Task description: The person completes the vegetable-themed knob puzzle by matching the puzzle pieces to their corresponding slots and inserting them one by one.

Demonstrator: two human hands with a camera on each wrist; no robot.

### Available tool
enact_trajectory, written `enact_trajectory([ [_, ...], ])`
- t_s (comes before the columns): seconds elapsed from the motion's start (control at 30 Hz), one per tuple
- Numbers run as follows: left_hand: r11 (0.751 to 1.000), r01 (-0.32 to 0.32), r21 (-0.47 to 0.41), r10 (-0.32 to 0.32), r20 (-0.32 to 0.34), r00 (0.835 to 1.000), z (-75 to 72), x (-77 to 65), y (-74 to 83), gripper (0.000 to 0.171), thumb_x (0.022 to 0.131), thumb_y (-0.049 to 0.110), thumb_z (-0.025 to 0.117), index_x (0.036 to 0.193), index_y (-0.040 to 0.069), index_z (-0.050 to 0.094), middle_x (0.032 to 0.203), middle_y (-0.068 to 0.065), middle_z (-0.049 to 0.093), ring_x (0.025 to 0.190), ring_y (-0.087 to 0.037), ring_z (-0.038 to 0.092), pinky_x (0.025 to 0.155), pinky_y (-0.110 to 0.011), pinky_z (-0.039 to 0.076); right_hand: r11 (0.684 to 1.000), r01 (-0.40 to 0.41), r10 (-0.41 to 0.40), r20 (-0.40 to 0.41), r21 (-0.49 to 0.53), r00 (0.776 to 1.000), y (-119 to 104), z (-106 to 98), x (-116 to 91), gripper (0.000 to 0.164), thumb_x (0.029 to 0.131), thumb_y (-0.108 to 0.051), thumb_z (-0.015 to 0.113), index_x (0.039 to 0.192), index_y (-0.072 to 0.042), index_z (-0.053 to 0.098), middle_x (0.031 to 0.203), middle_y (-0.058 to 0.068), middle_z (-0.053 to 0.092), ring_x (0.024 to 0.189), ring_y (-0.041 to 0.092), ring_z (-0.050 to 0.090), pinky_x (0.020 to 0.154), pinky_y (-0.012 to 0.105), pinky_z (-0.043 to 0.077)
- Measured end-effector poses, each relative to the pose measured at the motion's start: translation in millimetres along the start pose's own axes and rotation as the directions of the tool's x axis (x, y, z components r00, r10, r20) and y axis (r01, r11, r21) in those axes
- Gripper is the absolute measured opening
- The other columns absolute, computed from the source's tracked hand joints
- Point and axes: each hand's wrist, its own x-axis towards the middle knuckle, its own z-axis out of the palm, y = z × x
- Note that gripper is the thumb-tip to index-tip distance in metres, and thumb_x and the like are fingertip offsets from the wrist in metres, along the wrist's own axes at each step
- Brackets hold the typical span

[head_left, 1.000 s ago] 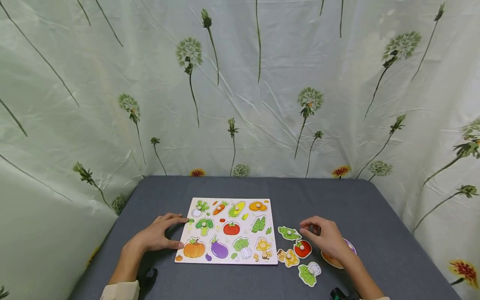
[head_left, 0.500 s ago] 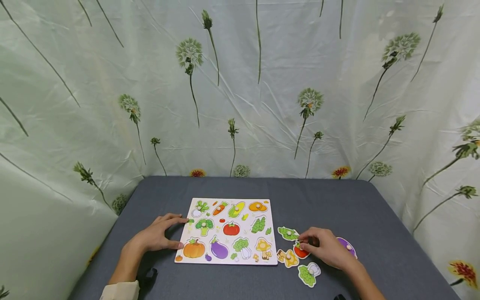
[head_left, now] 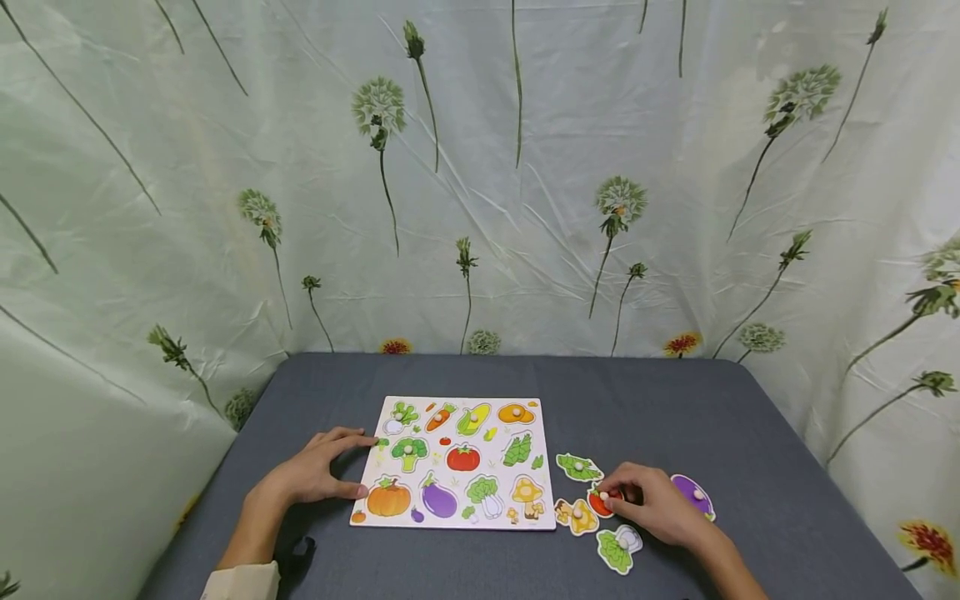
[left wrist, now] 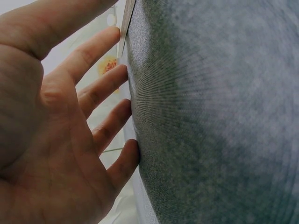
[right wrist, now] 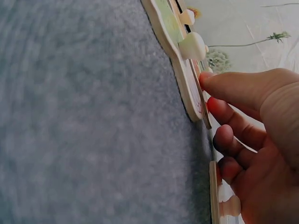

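A vegetable knob puzzle board (head_left: pixel 548 510) lies flat on the dark cloth. My left hand (head_left: pixel 321 469) rests at its left edge, index fingertip and thumb touching the board and the fingers relaxed. In the left wrist view, the fingers of this hand (left wrist: pixel 60 130) are spread beside the board's edge (left wrist: pixel 126 23). To the right of the board, my right hand (head_left: pixel 652 504) pinches the tomato puzzle piece (head_left: pixel 596 505) at its white knob. That piece still lies among the others. Seen from the right wrist, the thumb and fingers of the right hand (right wrist: pixel 261 121) meet behind the cabbage piece (right wrist: pixel 180 51).
Around the tomato lie a green leafy piece (head_left: pixel 577 467), a mushroom piece (head_left: pixel 583 518) and a green-and-white cabbage piece (head_left: pixel 615 552). A purple piece (head_left: pixel 692 493) lies beyond the right hand. A floral curtain (head_left: pixel 480 167) hangs behind the table (head_left: pixel 420 567).
My right hand has come down and slightly left onto the tomato piece, its thumb and index finger closing at the knob. The purple piece shows more now. My left hand has stayed still.
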Motion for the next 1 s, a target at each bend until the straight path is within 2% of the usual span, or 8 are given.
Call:
enact_trajectory([
  [0.1,1.000,0.000,-0.001,0.000,-0.001,1.000,0.2,-0.1,0.0,0.083,0.074,0.052,0.089,0.145,0.021,0.060,0.155,-0.018,0.045,0.140,-0.048,0.037,0.105,-0.075,0.034,1.000,-0.010,0.010,0.007,0.020,1.000,1.2,-0.3,-1.3,0.012,0.089,-0.007,0.079,0.099,-0.014,0.078,0.083,-0.004,0.064,0.069,-0.001,0.049,0.057,0.021,0.042],
  [0.3,1.000,0.002,0.000,-0.002,0.002,1.000,0.7,0.5,-1.3,0.083,0.074,0.052,0.089,0.145,0.022,0.059,0.156,-0.017,0.045,0.140,-0.047,0.037,0.105,-0.075,0.034,0.999,-0.049,0.049,-0.007,0.012,0.999,0.2,1.0,-0.8,0.009,0.090,-0.012,0.079,0.098,-0.017,0.079,0.084,-0.011,0.063,0.070,-0.003,0.050,0.059,0.020,0.043],
  [0.43,1.000,0.000,-0.003,0.000,0.004,1.000,0.7,0.8,-2.3,0.083,0.074,0.052,0.089,0.146,0.023,0.059,0.156,-0.017,0.044,0.140,-0.046,0.037,0.105,-0.074,0.034,0.999,-0.037,0.036,-0.083,-0.015,0.996,-1.2,3.4,2.6,0.011,0.089,-0.011,0.080,0.096,-0.019,0.079,0.082,-0.014,0.061,0.070,-0.003,0.050,0.058,0.020,0.043],
  [0.57,1.000,0.001,0.000,-0.001,0.003,1.000,0.7,1.0,-3.0,0.083,0.074,0.052,0.089,0.145,0.023,0.059,0.156,-0.017,0.045,0.140,-0.046,0.038,0.105,-0.074,0.034,0.998,-0.035,0.024,-0.180,-0.054,0.983,-5.9,5.0,11.0,0.016,0.084,-0.008,0.084,0.093,-0.020,0.078,0.080,-0.015,0.061,0.068,-0.001,0.051,0.058,0.021,0.044],
  [0.7,1.000,0.009,0.002,-0.009,0.005,1.000,1.1,1.7,-3.4,0.083,0.073,0.052,0.089,0.146,0.024,0.059,0.156,-0.017,0.045,0.140,-0.046,0.038,0.105,-0.074,0.035,0.991,-0.120,0.103,-0.235,-0.061,0.967,-13.9,5.9,21.5,0.016,0.084,-0.011,0.085,0.092,-0.024,0.078,0.080,-0.015,0.062,0.070,0.001,0.052,0.061,0.022,0.043],
  [0.8,1.000,0.014,0.001,-0.014,0.007,1.000,1.7,2.2,-3.6,0.083,0.073,0.052,0.089,0.145,0.024,0.059,0.156,-0.017,0.045,0.140,-0.046,0.038,0.105,-0.074,0.034,0.982,-0.185,0.171,-0.245,-0.036,0.954,-20.2,6.9,29.8,0.014,0.086,-0.016,0.085,0.093,-0.026,0.078,0.082,-0.013,0.063,0.072,0.003,0.052,0.063,0.022,0.042],
  [1.0,1.000,0.016,-0.002,-0.016,0.003,1.000,2.3,2.6,-3.1,0.084,0.073,0.052,0.089,0.145,0.023,0.060,0.155,-0.017,0.045,0.140,-0.046,0.038,0.106,-0.075,0.033,0.980,-0.200,0.192,-0.234,-0.011,0.953,-27.6,14.5,46.7,0.011,0.087,-0.015,0.083,0.095,-0.021,0.079,0.085,-0.009,0.065,0.073,0.005,0.051,0.063,0.022,0.042],
])
